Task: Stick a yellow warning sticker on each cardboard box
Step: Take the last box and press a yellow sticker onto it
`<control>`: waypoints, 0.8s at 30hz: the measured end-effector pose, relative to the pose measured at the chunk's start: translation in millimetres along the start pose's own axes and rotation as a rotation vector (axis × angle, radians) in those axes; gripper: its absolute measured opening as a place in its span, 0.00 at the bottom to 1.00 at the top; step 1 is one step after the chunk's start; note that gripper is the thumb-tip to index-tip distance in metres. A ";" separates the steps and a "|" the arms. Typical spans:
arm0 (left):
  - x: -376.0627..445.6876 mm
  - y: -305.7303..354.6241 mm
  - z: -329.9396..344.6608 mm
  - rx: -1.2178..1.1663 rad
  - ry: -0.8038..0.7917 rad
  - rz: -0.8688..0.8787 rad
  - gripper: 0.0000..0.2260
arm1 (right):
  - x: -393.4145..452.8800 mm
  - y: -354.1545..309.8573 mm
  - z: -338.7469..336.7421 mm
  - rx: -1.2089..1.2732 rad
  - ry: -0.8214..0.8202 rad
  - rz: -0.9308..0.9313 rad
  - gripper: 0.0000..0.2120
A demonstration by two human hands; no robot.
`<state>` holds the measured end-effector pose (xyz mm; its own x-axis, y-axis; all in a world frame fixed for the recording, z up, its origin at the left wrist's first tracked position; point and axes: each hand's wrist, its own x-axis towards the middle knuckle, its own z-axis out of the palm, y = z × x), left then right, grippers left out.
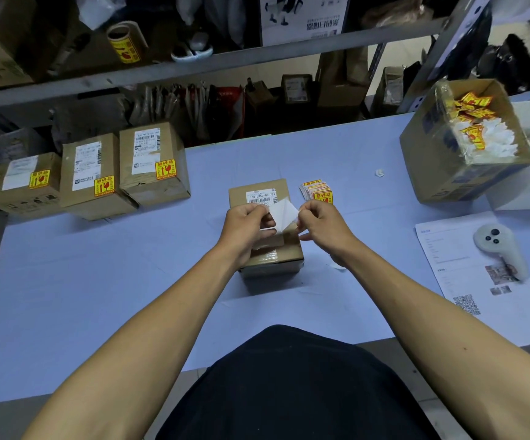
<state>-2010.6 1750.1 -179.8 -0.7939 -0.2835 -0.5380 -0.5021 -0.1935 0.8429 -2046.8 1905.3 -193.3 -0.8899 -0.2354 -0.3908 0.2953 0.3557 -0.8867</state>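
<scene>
A small cardboard box [284, 249] with a white shipping label sits at the middle of the table. Just above it, my left hand [247, 228] and my right hand [322, 222] pinch opposite edges of one sticker [284, 212], whose white underside faces me. A stack of yellow warning stickers [317, 189] lies right of the box. Three boxes at the far left [24, 185] [90, 177] [152, 166] each carry a yellow sticker beside their label.
An open carton [441, 160] holding crumpled yellow and white sticker scraps stands at the far right. A white controller [497, 242] rests on a printed sheet [479, 281]. A sticker roll [125, 42] lies on the shelf above. A small white scrap [379, 173] lies on the table.
</scene>
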 end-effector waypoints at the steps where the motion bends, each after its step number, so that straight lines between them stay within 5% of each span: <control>1: 0.3 -0.4 1.3 -0.003 0.009 -0.007 0.10 | 0.7 2.6 -3.1 -0.003 0.002 0.011 0.08; 12: 6.1 -0.6 7.0 -0.040 0.099 -0.041 0.09 | 22.9 49.3 -47.3 0.072 0.147 0.215 0.08; 24: 10.5 -7.4 16.0 0.015 0.140 -0.064 0.09 | 23.6 118.0 -74.0 -0.261 0.129 0.457 0.10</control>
<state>-2020.8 1763.6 -191.6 -0.7050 -0.3996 -0.5859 -0.5561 -0.2013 0.8064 -2058.7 2008.7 -288.9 -0.7316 0.1029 -0.6739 0.5804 0.6126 -0.5365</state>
